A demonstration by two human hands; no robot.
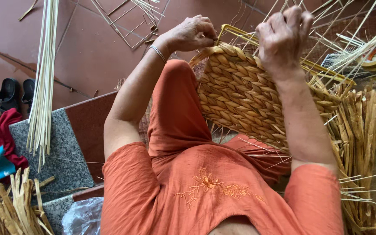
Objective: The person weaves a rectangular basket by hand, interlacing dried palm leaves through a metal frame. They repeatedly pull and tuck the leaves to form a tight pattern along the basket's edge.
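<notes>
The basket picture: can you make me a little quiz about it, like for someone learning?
1. True or false: both hands are on the woven basket.
2. Which hand pinches the braided rim at the basket's top corner?
A. the left hand
B. the right hand
3. What lies on the floor at the far left, above the red cloth?

Key
1. True. The basket rests on the person's lap with both hands at its upper edge.
2. A. The right hand lies over the upper edge, among the thin upright reeds.
3. A pair of black sandals.
</notes>
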